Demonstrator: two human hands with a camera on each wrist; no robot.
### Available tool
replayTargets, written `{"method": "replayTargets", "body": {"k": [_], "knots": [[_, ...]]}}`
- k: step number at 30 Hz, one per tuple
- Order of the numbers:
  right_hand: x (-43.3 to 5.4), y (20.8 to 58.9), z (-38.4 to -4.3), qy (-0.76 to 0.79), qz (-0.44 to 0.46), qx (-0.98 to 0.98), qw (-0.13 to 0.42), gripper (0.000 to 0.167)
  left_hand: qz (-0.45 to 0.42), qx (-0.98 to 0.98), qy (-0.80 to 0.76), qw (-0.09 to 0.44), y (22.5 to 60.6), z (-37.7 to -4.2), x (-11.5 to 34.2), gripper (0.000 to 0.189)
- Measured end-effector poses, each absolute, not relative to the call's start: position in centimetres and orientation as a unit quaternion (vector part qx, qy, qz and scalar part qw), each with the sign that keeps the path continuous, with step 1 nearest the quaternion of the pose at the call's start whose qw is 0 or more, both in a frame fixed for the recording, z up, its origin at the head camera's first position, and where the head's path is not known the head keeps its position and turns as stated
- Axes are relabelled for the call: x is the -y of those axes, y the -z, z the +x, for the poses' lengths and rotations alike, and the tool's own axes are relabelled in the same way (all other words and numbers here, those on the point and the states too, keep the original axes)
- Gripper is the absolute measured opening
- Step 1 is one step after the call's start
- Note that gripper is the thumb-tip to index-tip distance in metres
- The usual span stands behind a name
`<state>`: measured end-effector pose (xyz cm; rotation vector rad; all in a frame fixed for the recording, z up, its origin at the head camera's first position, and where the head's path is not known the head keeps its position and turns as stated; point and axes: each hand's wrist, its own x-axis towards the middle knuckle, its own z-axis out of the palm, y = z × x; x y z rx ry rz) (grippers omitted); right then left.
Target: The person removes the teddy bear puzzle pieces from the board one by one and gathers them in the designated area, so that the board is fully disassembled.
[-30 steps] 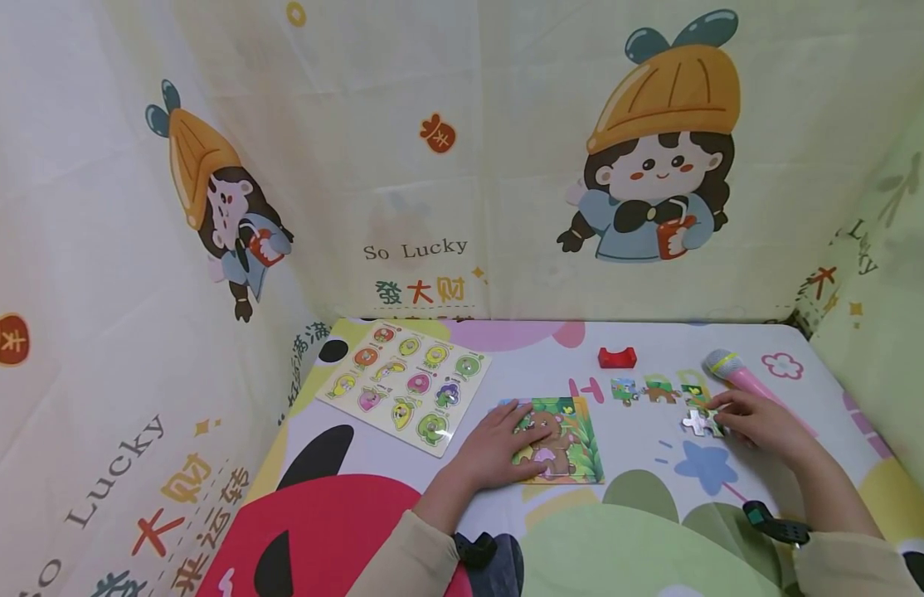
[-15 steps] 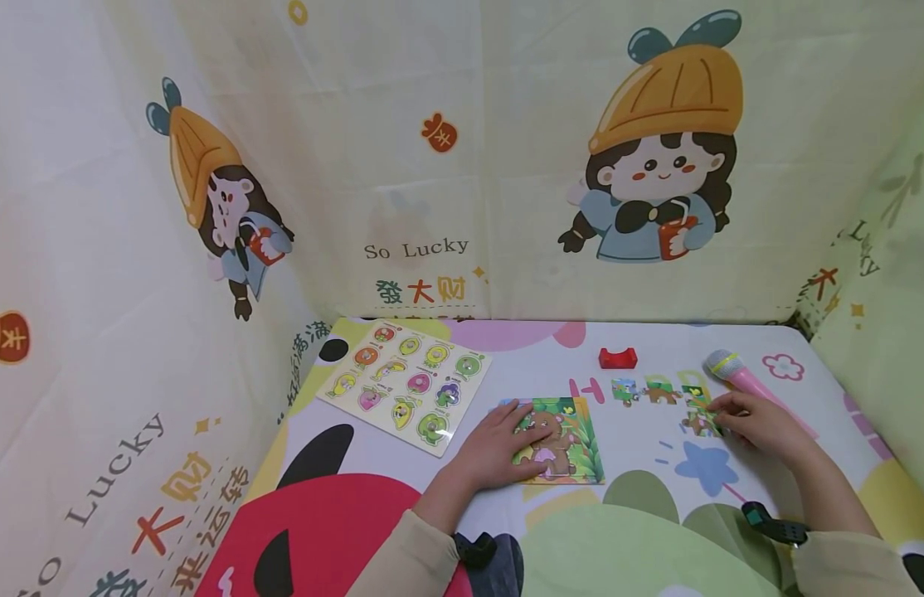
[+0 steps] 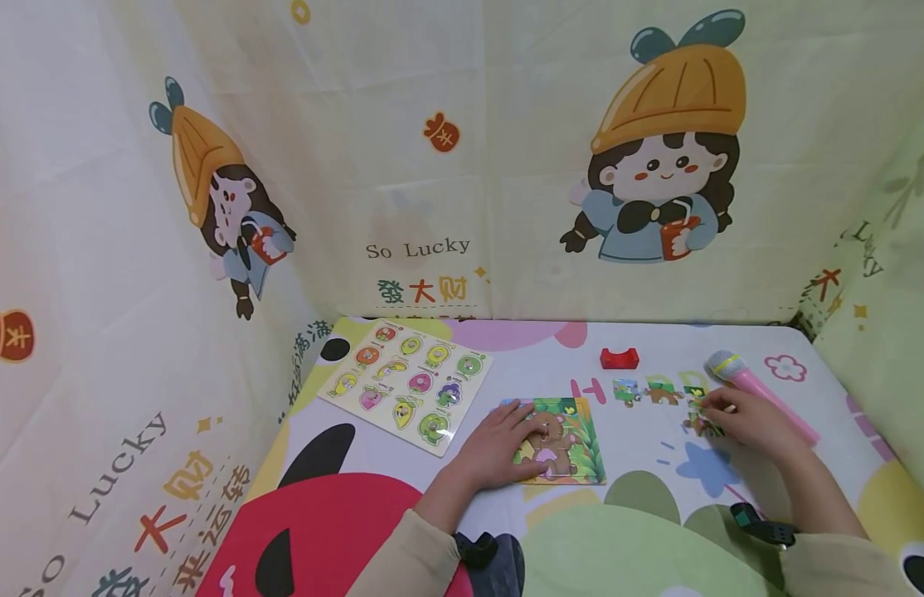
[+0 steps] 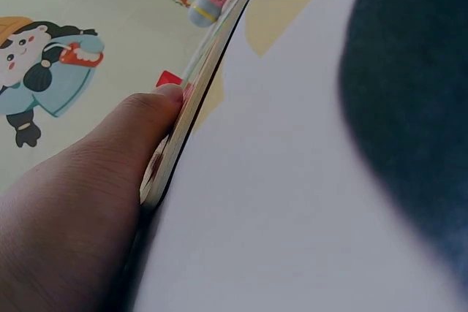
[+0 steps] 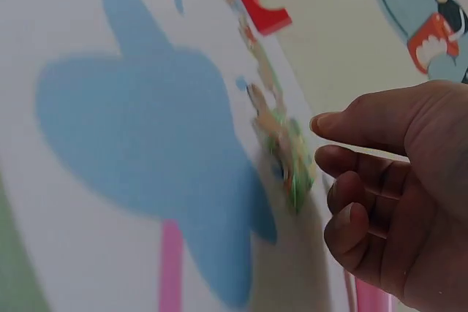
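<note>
My left hand [image 3: 499,445] lies spread over a bear picture puzzle [image 3: 581,439], and its thumb [image 4: 150,111] rests on the board in the left wrist view. At the right, my right hand [image 3: 749,419] hovers close to two loose puzzle pieces [image 3: 702,424], partly covering them. In the right wrist view its thumb and loosely curled fingers stand apart with nothing visible between them, beside the blurred pieces [image 5: 292,162]. Two more puzzle pieces lie further left, a blue-green one [image 3: 626,392] and a green-brown one [image 3: 662,391].
A fruit-and-vegetable board [image 3: 406,385] lies at the back left. Behind the loose pieces sits a red notched block [image 3: 619,358]. A pink toy microphone [image 3: 761,394] lies beyond my right hand. Printed cloth walls [image 3: 522,166] enclose the table.
The nearest loose piece has gone from its pale back to its picture side. My right hand has since shifted slightly left over the pieces. The left hand keeps its place.
</note>
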<state>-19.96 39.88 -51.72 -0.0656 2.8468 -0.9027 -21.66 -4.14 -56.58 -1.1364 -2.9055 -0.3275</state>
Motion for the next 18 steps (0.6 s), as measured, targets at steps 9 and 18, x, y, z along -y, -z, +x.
{"method": "replayTargets", "body": {"k": [9,18], "knots": [[-34.8,49.3,-20.6,0.276,-0.054,-0.958,0.054,0.025,-0.366,0.923,0.121,-0.002,56.6,-21.8,4.3,0.047],[-29.2,48.4,-21.1,0.28,-0.117,-0.952,0.046,0.021,-0.36,0.923,0.139,-0.007,56.1,-21.8,4.4,0.055]]}}
